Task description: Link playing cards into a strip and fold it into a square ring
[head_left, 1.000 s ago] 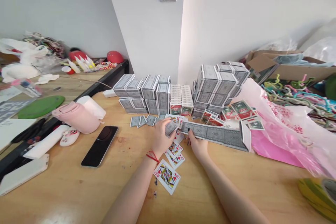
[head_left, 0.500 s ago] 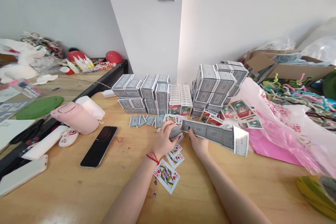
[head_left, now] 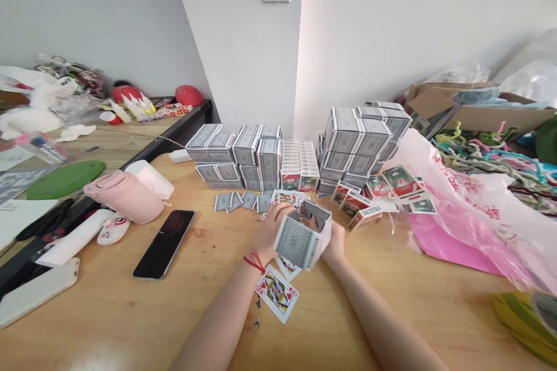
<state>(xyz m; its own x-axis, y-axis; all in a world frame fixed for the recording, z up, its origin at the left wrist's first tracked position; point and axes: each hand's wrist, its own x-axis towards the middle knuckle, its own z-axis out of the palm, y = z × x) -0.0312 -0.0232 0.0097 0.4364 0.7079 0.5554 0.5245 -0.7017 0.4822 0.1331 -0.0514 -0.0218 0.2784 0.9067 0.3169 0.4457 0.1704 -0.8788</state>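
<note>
Between my hands is a strip of joined playing cards (head_left: 293,240), grey-patterned backs outward, bent into an open box shape and slightly blurred. My left hand (head_left: 270,232), red cord at the wrist, is closed at its left side with fingertips partly hidden behind the cards. My right hand (head_left: 334,240) grips the right side, its fingers mostly covered by the strip. Below lies a queen card (head_left: 277,294) face up, with another face card (head_left: 288,267) partly under the strip. Behind are loose face-up cards (head_left: 285,197) and several face-down cards (head_left: 249,199).
Stacked card blocks (head_left: 256,151) stand at the back left and taller card blocks (head_left: 359,139) at the back right, with card boxes (head_left: 299,165) between. A phone (head_left: 164,243) and pink pouch (head_left: 126,194) lie left. Pink plastic (head_left: 452,214) and yellow tape (head_left: 522,322) are right.
The card strip, stretched out to the right before, is now folded round toward the left into a box shape. My left hand has turned and met its swung end.
</note>
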